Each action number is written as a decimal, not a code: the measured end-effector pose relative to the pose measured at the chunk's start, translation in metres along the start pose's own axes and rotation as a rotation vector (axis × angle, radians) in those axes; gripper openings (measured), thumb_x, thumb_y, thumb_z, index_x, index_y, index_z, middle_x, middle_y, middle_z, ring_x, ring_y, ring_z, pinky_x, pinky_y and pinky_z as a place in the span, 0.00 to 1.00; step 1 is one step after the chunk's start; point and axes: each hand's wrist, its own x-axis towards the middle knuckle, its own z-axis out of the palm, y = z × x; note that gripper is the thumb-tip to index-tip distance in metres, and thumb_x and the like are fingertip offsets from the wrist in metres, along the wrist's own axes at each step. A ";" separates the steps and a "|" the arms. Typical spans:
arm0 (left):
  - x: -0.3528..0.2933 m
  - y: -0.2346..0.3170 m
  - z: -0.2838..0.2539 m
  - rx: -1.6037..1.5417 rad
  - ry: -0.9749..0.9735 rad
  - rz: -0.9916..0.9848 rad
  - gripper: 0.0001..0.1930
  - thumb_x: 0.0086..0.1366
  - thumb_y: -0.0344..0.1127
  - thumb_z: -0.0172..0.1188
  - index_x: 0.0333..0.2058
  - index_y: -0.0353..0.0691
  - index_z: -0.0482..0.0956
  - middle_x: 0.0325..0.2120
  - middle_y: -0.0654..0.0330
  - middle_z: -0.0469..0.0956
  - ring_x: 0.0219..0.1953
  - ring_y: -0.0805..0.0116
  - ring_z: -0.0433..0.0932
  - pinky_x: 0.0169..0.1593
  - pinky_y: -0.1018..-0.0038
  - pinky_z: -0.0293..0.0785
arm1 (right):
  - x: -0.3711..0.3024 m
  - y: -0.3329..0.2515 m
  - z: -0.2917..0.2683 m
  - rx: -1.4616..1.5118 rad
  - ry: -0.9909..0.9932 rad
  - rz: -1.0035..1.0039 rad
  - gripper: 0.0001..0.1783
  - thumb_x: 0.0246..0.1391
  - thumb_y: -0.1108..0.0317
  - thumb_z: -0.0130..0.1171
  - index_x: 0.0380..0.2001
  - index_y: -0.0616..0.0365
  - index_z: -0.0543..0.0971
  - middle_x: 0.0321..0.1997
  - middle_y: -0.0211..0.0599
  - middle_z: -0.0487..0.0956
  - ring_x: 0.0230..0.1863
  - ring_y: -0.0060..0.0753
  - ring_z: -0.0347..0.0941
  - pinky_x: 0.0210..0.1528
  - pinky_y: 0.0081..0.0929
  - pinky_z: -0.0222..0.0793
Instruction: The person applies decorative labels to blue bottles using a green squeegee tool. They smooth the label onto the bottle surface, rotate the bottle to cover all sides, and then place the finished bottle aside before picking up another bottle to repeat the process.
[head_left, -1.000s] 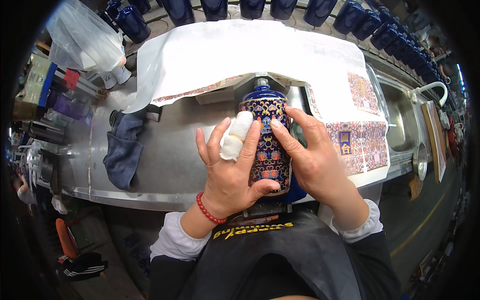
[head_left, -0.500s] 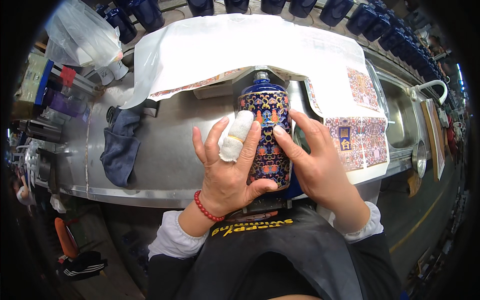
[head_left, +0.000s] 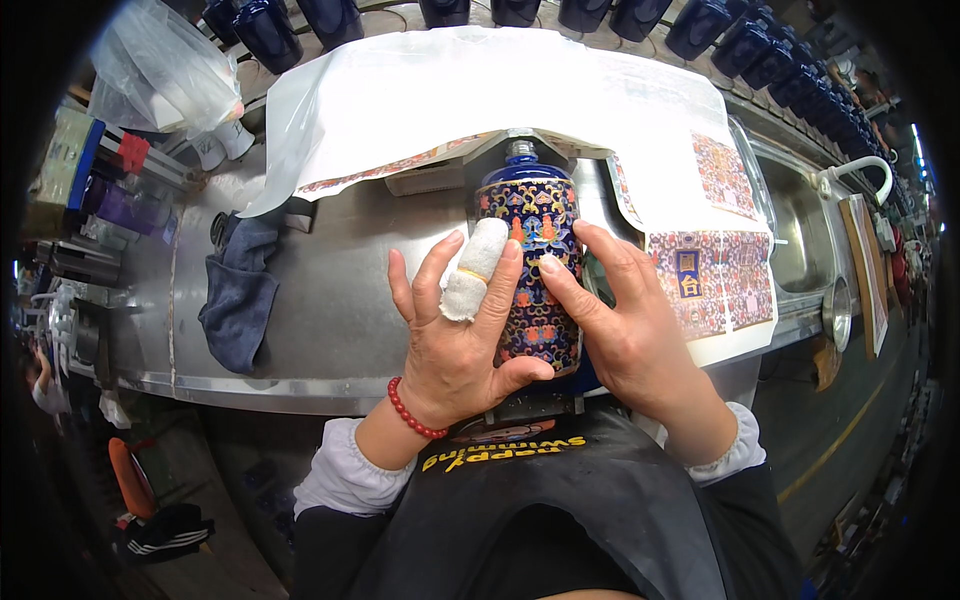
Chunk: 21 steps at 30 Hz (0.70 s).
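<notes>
At the centre of the frame sits the bottle (head_left: 540, 322), neck toward the top edge. The right hand (head_left: 640, 345) has just slid its thumb slightly lower on the patterned front, so the pressing seems to be working downward. Neither hand clenches: the left hand (head_left: 452, 345) lays extended fingers against it; the right rests fingertips there.

Patterned bottle (head_left: 540, 310) partly hidden (behind left hand (head_left: 450, 350)); top-edge blue bottles (head_left: 330, 20) cut off.
</notes>
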 end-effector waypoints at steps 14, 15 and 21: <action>-0.005 0.001 0.003 0.047 0.019 0.075 0.54 0.62 0.82 0.34 0.64 0.37 0.73 0.62 0.46 0.70 0.67 0.49 0.58 0.72 0.36 0.28 | -0.005 0.000 0.008 -0.009 0.029 0.043 0.33 0.50 0.75 0.62 0.62 0.59 0.74 0.68 0.50 0.67 0.59 0.53 0.69 0.56 0.42 0.70; -0.005 0.000 0.002 0.055 0.014 0.081 0.54 0.62 0.82 0.34 0.64 0.37 0.73 0.62 0.46 0.70 0.67 0.49 0.58 0.72 0.37 0.28 | -0.006 -0.001 0.008 -0.008 0.028 0.048 0.33 0.50 0.75 0.62 0.62 0.59 0.74 0.68 0.50 0.67 0.59 0.53 0.69 0.56 0.42 0.69; -0.006 -0.003 0.003 -0.010 0.021 0.096 0.53 0.62 0.82 0.33 0.65 0.38 0.72 0.62 0.48 0.70 0.68 0.51 0.59 0.72 0.37 0.27 | -0.007 -0.001 0.008 0.010 0.035 0.059 0.36 0.45 0.77 0.63 0.62 0.59 0.74 0.67 0.50 0.68 0.59 0.55 0.69 0.57 0.43 0.69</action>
